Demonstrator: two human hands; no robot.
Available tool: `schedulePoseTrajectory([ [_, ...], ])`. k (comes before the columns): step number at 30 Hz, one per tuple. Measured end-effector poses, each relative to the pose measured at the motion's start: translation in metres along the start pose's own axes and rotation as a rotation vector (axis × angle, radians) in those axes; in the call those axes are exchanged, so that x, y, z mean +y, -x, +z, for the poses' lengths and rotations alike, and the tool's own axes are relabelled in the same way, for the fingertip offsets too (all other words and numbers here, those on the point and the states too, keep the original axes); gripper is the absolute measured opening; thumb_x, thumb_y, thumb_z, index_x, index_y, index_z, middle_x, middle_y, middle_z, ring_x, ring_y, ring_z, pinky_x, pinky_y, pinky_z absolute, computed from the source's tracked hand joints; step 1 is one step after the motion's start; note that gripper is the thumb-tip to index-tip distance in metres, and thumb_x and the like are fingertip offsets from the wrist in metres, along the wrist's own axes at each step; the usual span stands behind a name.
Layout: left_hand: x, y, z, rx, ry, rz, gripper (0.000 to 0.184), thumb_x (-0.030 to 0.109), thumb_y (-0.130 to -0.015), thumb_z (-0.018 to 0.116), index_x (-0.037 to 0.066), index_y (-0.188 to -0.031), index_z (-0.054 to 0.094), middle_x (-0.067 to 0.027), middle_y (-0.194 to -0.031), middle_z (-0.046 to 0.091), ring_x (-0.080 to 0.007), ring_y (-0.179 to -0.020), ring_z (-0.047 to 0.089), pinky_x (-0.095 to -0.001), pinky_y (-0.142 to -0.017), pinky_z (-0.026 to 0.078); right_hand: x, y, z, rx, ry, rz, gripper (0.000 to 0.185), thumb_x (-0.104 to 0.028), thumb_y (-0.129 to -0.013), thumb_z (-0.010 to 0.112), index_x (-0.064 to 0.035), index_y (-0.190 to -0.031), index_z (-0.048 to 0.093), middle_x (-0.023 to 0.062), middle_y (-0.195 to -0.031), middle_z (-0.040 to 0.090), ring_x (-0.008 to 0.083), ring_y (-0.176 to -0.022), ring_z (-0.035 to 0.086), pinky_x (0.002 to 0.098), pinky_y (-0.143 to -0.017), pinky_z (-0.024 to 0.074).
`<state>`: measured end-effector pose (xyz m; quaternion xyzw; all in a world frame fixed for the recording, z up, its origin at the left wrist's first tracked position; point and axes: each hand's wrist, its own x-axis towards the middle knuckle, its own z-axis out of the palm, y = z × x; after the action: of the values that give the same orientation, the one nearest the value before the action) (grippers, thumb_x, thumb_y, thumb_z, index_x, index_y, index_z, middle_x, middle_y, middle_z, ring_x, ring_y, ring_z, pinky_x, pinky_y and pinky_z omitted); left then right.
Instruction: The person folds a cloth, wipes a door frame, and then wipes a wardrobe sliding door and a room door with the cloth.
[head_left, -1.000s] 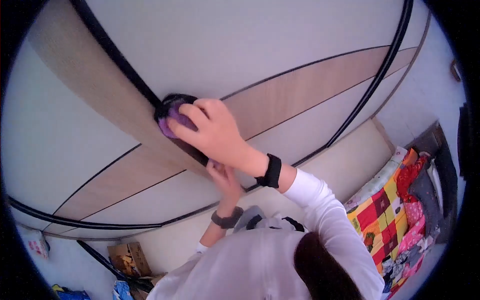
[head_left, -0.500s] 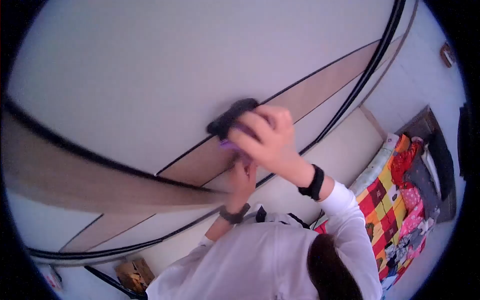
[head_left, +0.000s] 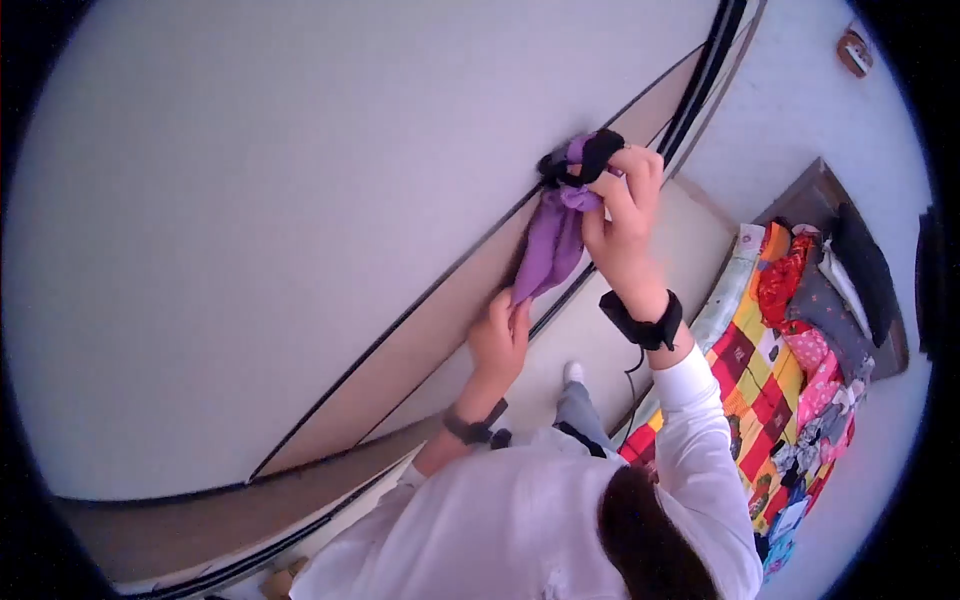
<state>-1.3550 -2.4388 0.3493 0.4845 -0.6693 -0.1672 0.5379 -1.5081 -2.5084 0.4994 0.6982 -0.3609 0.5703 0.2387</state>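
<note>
A purple cloth (head_left: pixel 548 245) with a black part (head_left: pixel 600 155) bunched at its upper end lies against a large pale panel (head_left: pixel 300 200), at the panel's dark edge strip. My right hand (head_left: pixel 630 215) grips the bunched upper end, its fingers bent around the folds. Lower down, my left hand (head_left: pixel 498 340) pinches the cloth's narrow bottom end between thumb and fingers. The purple fabric is stretched between both hands. Whether the black part is sewn to the purple or a separate piece, I cannot tell. Both wrists wear black bands.
A brown stripe (head_left: pixel 380 375) and black rails run slantwise along the panel. At the right stands a bed with a colourful checked quilt (head_left: pixel 755 400), pillows and heaped clothes. My foot in a white shoe (head_left: pixel 573 372) is on the pale floor. A brown object (head_left: pixel 855 52) sits at the upper right.
Both hands and the cloth have moved up and to the right in view, and the view itself has shifted. The purple fabric now shows stretched out; before, the black part mostly covered it.
</note>
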Motion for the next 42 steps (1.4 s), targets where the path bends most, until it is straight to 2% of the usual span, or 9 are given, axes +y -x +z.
schedulePoseTrajectory([
  [5, 0.008, -0.033, 0.076, 0.015, 0.104, -0.048, 0.019, 0.014, -0.089, 0.054, 0.003, -0.105, 0.053, -0.0071, -0.063, 0.06, -0.019, -0.052, 0.059, -0.031, -0.047, 0.044, 0.082, 0.008, 0.0, 0.01, -0.008, 0.038, 0.028, 0.006, -0.054, 0.057, -0.0072, -0.079, 0.058, 0.0081, -0.089, 0.054, 0.0302, -0.087, 0.049, 0.0373, -0.068, 0.0443],
  [8, 0.012, -0.063, 0.129, -0.118, 0.074, -0.061, 0.024, 0.012, -0.089, 0.053, 0.001, -0.11, 0.046, -0.0117, -0.074, 0.065, -0.0194, -0.059, 0.062, -0.0333, -0.055, 0.046, 0.149, 0.008, 0.002, 0.024, 0.014, 0.039, 0.027, 0.007, -0.056, 0.057, -0.0063, -0.08, 0.058, 0.0086, -0.09, 0.054, 0.0304, -0.088, 0.05, 0.0373, -0.069, 0.0451],
  [11, 0.021, -0.099, 0.175, -0.164, 0.106, -0.074, 0.024, 0.012, -0.09, 0.051, 0.001, -0.11, 0.045, -0.012, -0.075, 0.065, -0.0193, -0.06, 0.061, -0.033, -0.055, 0.046, 0.212, 0.003, 0.001, 0.06, 0.017, 0.093, 0.029, 0.009, -0.056, 0.055, -0.0051, -0.081, 0.057, 0.0093, -0.09, 0.054, 0.0305, -0.088, 0.05, 0.0379, -0.07, 0.0454],
  [14, 0.033, -0.128, 0.219, -0.122, 0.107, -0.043, 0.015, 0.011, -0.09, 0.05, 0.006, -0.104, 0.053, -0.0054, -0.063, 0.059, -0.0165, -0.054, 0.058, -0.0297, -0.051, 0.044, 0.266, 0.001, -0.002, 0.052, 0.015, 0.135, 0.029, 0.01, -0.056, 0.053, -0.0044, -0.081, 0.057, 0.0099, -0.089, 0.055, 0.0309, -0.087, 0.051, 0.0383, -0.07, 0.0453],
  [19, 0.045, -0.162, 0.271, -0.142, 0.029, -0.035, 0.015, 0.012, -0.09, 0.05, 0.007, -0.103, 0.052, -0.0065, -0.063, 0.059, -0.0182, -0.053, 0.058, -0.0313, -0.049, 0.044, 0.328, -0.003, -0.001, 0.127, 0.03, 0.214, 0.027, 0.01, -0.058, 0.051, -0.0027, -0.082, 0.056, 0.0108, -0.089, 0.055, 0.0315, -0.087, 0.051, 0.0387, -0.072, 0.0444],
  [24, 0.03, -0.166, 0.295, -0.139, -0.065, 0.021, 0.017, 0.014, -0.09, 0.051, 0.007, -0.105, 0.05, -0.0087, -0.064, 0.059, -0.024, -0.054, 0.058, -0.0357, -0.05, 0.044, 0.347, 0.0, 0.007, 0.185, 0.053, 0.287, 0.026, 0.009, -0.06, 0.052, -0.002, -0.083, 0.056, 0.0109, -0.088, 0.055, 0.0315, -0.087, 0.051, 0.0381, -0.074, 0.0435],
  [29, 0.027, -0.168, 0.309, -0.188, -0.118, 0.042, 0.017, 0.014, -0.09, 0.051, 0.007, -0.105, 0.049, -0.0105, -0.066, 0.059, -0.0286, -0.057, 0.059, -0.0391, -0.05, 0.044, 0.351, 0.001, -0.002, 0.107, 0.101, 0.302, 0.025, 0.008, -0.061, 0.053, -0.0021, -0.084, 0.056, 0.0114, -0.087, 0.054, 0.0306, -0.084, 0.052, 0.0377, -0.072, 0.0443],
  [35, 0.042, -0.172, 0.301, -0.189, -0.103, -0.01, 0.017, 0.016, -0.091, 0.05, 0.006, -0.105, 0.048, -0.0108, -0.065, 0.06, -0.0292, -0.057, 0.06, -0.0393, -0.05, 0.045, 0.354, -0.002, -0.003, 0.134, 0.092, 0.292, 0.026, 0.007, -0.062, 0.053, -0.002, -0.086, 0.057, 0.0108, -0.086, 0.055, 0.0303, -0.083, 0.052, 0.0373, -0.071, 0.0445],
  [42, 0.03, -0.159, 0.293, -0.149, -0.077, -0.008, 0.017, 0.016, -0.091, 0.05, 0.006, -0.104, 0.048, -0.0103, -0.063, 0.061, -0.0281, -0.055, 0.061, -0.0382, -0.049, 0.046, 0.34, -0.002, -0.004, 0.097, 0.045, 0.285, 0.026, 0.006, -0.061, 0.054, -0.0021, -0.085, 0.057, 0.0112, -0.084, 0.055, 0.0299, -0.08, 0.051, 0.0367, -0.068, 0.0442],
])
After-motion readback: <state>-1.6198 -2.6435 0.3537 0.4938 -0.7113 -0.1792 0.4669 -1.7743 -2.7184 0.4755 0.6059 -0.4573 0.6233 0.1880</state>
